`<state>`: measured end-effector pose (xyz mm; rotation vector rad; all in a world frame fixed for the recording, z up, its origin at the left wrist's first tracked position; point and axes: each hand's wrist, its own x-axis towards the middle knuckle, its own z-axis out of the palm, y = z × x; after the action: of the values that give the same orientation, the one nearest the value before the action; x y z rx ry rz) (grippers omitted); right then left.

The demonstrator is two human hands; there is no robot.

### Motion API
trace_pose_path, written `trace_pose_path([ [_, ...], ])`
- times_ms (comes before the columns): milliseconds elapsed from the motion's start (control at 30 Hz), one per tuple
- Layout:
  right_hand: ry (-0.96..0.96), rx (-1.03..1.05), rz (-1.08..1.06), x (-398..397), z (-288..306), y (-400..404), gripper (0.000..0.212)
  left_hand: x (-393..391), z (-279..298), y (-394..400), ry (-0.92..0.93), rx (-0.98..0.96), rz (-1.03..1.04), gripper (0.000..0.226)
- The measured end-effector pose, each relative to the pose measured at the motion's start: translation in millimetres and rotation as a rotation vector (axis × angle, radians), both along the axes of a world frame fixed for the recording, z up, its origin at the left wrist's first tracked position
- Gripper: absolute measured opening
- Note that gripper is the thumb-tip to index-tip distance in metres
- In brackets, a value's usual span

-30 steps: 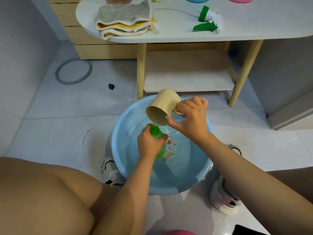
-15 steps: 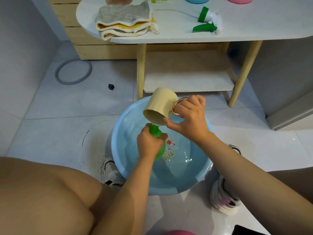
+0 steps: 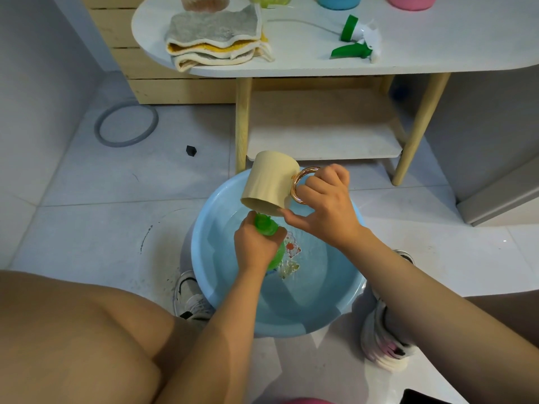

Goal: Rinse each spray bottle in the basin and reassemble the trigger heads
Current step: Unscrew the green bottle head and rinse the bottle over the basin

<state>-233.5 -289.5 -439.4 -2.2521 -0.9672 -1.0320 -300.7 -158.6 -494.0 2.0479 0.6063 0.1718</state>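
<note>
Gripping a green bottle [image 3: 269, 228], left hand [image 3: 256, 246]; no writing legible.

green bottle [image 3: 272, 243] mostly hidden by left hand [image 3: 256, 246], 4 tabletop containers [image 3: 338, 0] cropped

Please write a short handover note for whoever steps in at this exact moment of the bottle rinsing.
Left hand grips the green bottle, headless, neck up over the blue basin.
Right hand holds the beige cup by its ring handle, tipped mouth-down onto the bottle's neck.
Green trigger head lies on the white table, beside folded towels.
Done: head off, bottle being filled for its rinse.
Left: finish this rinse, refit the head, then the other bottles.
</note>
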Motion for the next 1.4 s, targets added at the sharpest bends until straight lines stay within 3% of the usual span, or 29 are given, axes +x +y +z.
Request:
trace_pose_path([
  [400, 0.012, 0.031, -0.023, 3.1, 6.9, -1.4, 0.037, 2.0, 3.8, -1.5, -0.014, 0.001, 0.011, 0.032],
  [600, 0.242, 0.12, -0.375, 7.5, -7.4, -9.6, 0.043, 1.0, 0.7, -0.8, -0.05, 0.004, 0.036, 0.033],
  [734, 0.387, -0.053, -0.509, 11.4, -26.6, -28.1, 0.039, 0.4, 0.2, 1.0, -0.074, 0.012, 0.039, 0.031],
  [934, 0.245, -0.389, -0.357, -7.7, -61.7, -37.6, 0.028, -0.9, 1.6, 7.1, -0.078, 0.026, 0.068, 0.029],
  [1134, 0.227, -0.409, -0.324, -14.2, -74.0, -41.8, 0.028, -2.0, 3.8, 7.8, -0.075, 0.011, 0.071, 0.029],
  [1267, 0.543, -0.208, -0.496, -10.4, -51.1, -42.1, 0.031, 1.6, 15.4, 6.3, -0.08, -0.005, 0.055, 0.029],
  [1400, 1.144, 0.043, -0.656, 0.0, -16.3, -41.9, 0.045, 6.0, 39.2, 4.7, -0.094, -0.002, -0.006, 0.029],
])
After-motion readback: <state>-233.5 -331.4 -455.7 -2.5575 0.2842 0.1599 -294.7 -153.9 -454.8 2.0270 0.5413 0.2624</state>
